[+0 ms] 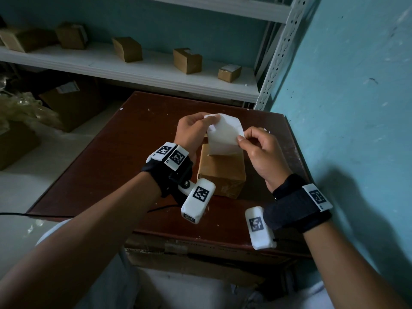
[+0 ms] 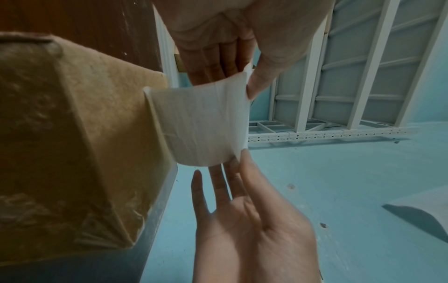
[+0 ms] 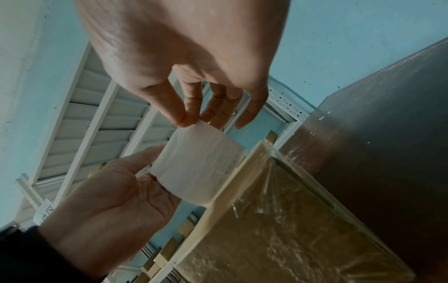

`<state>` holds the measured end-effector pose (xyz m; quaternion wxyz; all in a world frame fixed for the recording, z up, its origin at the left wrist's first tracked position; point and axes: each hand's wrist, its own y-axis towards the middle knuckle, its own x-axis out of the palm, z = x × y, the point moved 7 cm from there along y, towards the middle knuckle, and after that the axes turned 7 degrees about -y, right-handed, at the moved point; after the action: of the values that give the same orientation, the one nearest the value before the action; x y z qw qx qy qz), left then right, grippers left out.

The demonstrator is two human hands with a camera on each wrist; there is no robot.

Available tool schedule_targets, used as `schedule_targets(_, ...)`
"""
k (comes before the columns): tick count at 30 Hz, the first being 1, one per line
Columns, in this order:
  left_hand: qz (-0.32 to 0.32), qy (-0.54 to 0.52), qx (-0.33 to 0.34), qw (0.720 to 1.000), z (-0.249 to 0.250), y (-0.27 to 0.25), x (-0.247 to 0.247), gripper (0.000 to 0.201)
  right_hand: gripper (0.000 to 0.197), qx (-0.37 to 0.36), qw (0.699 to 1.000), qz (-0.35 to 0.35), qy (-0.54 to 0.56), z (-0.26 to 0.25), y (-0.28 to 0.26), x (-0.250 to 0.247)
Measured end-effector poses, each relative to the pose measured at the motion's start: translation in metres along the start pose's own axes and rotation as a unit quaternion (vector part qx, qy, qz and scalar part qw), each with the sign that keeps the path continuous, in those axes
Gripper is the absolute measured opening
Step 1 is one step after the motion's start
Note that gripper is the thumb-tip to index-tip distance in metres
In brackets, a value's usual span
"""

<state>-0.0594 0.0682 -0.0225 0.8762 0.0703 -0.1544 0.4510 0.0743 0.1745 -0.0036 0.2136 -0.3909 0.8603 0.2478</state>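
Observation:
A brown cardboard box (image 1: pixel 220 172) wrapped in clear tape stands on a dark wooden table (image 1: pixel 124 141). Above it both hands hold a white label sheet (image 1: pixel 223 137), curved, with its lower edge on the box top. My left hand (image 1: pixel 206 118) pinches the sheet's far upper corner. My right hand (image 1: pixel 240 139) pinches its right edge between thumb and forefinger. The left wrist view shows the sheet (image 2: pixel 203 122) beside the box (image 2: pixel 72 134), with the left hand (image 2: pixel 247 76) above and the right hand (image 2: pixel 240 155) below. The right wrist view shows the right hand (image 3: pixel 189 122), the left hand (image 3: pixel 155 159), the sheet (image 3: pixel 198 166) and the box (image 3: pixel 278 229).
A white metal shelf (image 1: pixel 133 70) behind the table carries several small brown boxes. A turquoise wall (image 1: pixel 345 108) runs close along the table's right side. Larger cartons (image 1: pixel 73 103) and crumpled plastic sit on the floor at left. Another carton (image 1: pixel 189 253) lies under the table's near edge.

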Motion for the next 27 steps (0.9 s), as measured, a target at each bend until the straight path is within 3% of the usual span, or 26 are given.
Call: schedule_targets(27, 0.025, -0.011, 0.002, 1.000, 0.0033, -0.0036, -0.0023, 0.011, 0.019, 0.003, 1.000, -0.011, -0.007, 0.0011, -0.0021, 0.0009)
